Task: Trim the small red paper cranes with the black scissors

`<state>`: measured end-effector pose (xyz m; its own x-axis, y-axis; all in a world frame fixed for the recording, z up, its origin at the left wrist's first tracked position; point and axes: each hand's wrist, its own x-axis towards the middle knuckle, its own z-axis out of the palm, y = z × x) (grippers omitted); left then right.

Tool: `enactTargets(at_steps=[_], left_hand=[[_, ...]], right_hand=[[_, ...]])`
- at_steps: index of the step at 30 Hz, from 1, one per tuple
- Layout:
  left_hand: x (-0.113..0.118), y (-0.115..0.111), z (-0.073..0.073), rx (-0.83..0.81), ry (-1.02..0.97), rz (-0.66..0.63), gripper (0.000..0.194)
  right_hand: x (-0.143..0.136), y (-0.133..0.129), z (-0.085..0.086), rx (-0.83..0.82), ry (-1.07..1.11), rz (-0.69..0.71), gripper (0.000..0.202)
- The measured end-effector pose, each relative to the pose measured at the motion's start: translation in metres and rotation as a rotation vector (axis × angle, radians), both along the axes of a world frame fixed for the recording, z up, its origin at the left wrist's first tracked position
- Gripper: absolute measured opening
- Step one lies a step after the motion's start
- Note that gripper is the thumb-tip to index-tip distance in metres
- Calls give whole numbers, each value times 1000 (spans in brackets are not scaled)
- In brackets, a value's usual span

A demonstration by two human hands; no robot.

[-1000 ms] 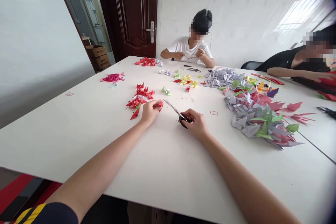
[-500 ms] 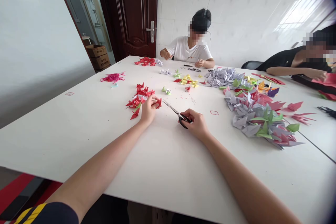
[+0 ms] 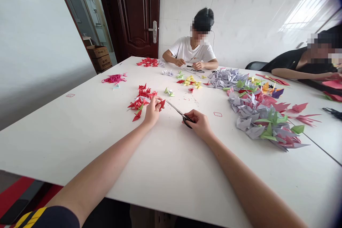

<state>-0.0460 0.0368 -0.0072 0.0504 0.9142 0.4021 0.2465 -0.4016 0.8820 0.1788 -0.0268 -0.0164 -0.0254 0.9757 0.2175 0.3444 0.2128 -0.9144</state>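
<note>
Between the fingertips of my left hand [image 3: 153, 112] is a small red folded paper piece [image 3: 162, 103], its tip pointing up and right. My right hand [image 3: 198, 121] grips black-handled scissors [image 3: 176, 109] by the loops. The blades look nearly closed, and their points lie close to the red paper; whether they touch it I cannot tell. Just beyond my left hand lies a cluster of red paper cranes [image 3: 136, 104], a few with white or green parts. A single red crane [image 3: 137, 115] rests at its near side. My left fingers hide part of the held piece.
A large heap of grey, pink and green paper cranes [image 3: 256, 114] covers the right side of the white table [image 3: 149, 171]. Yellow cranes [image 3: 192, 81] and pink string [image 3: 114, 78] lie farther back. One person [image 3: 196, 48] works opposite, another [image 3: 296, 62] at right.
The scissors' blades have drawn closer together, while my hands stay almost in place. The person opposite has brought both hands nearer each other, and the person at right has shifted the red paper.
</note>
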Motion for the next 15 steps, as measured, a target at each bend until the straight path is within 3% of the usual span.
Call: enactTargets(at_steps=[15], left_hand=[[-1,3,-4,46,42,40,21]], right_hand=[[-1,-2,4,-22,-58,103,21]])
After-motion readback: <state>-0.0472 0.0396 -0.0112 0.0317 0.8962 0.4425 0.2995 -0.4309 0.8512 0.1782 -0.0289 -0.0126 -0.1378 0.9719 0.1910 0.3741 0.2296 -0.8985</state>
